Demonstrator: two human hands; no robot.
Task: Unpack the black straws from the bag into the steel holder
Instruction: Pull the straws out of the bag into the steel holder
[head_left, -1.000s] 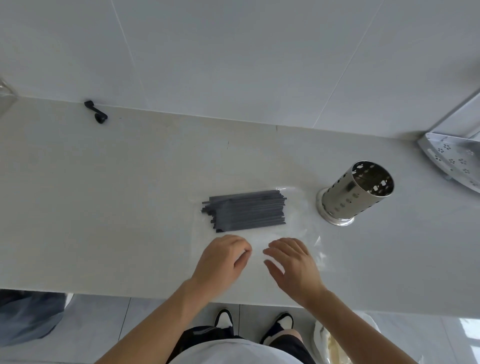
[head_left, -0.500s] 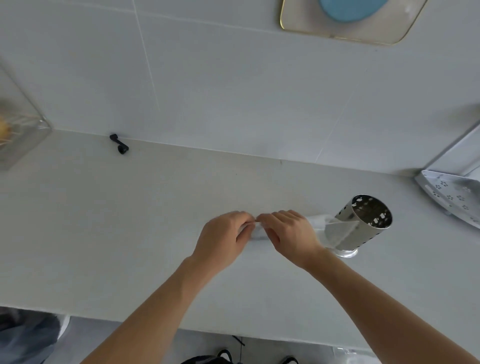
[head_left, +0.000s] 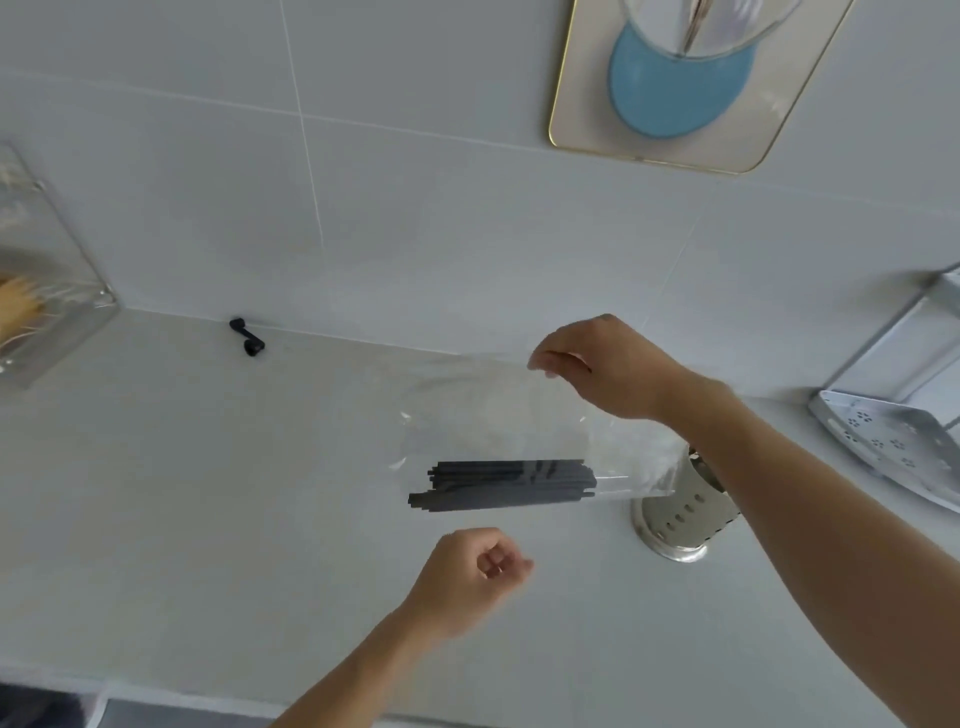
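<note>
Right of the frame's centre, a clear plastic bag (head_left: 498, 421) is pinched at its top edge by the right hand (head_left: 597, 369) and held above the pale grey table (head_left: 208, 493). A bundle of black straws (head_left: 498, 486) lies level at its bottom. Lower centre, the left hand (head_left: 470, 577) is curled, empty, while a perforated steel holder (head_left: 680, 514) stands partly hidden behind the right forearm.

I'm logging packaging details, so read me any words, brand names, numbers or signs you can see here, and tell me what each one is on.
No readable text anywhere in this view.
Clear bag, held up by the right hand: no print visible.
Black straws: plain.
Steel holder: only punched holes.
Gold-rimmed wall tray: no lettering.
</note>
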